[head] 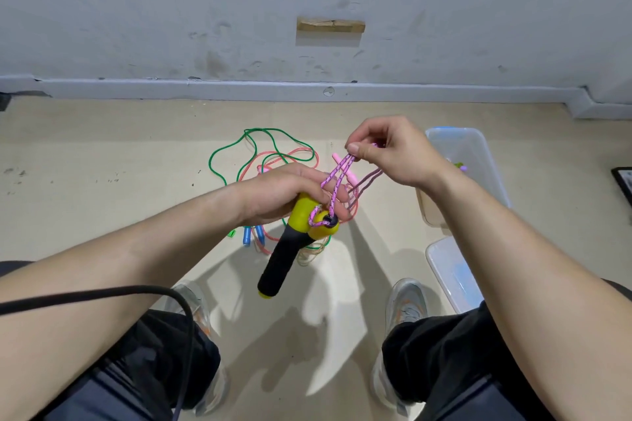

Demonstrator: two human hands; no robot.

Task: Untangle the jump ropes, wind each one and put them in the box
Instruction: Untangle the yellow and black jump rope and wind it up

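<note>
Head view: the handles (pixel 284 260) are gripped at their yellow ends by the left hand (pixel 284 195), fingers curled round. Loops of the pink rope (pixel 337 178) are pinched by the right hand (pixel 393 150). Loops are best kept even and taut. Handle axis slanted — butts pointed down-left, toward the knees. The box (pixel 478 161) lies to the right.

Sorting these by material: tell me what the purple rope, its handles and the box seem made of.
Purple rope: likely braided textile cord, matte, flecked weave visible.
Handles: smooth yellow plastic heads; black grip probably foam or rubber, dull.
Box: translucent plastic, floor shows through its wall.
</note>
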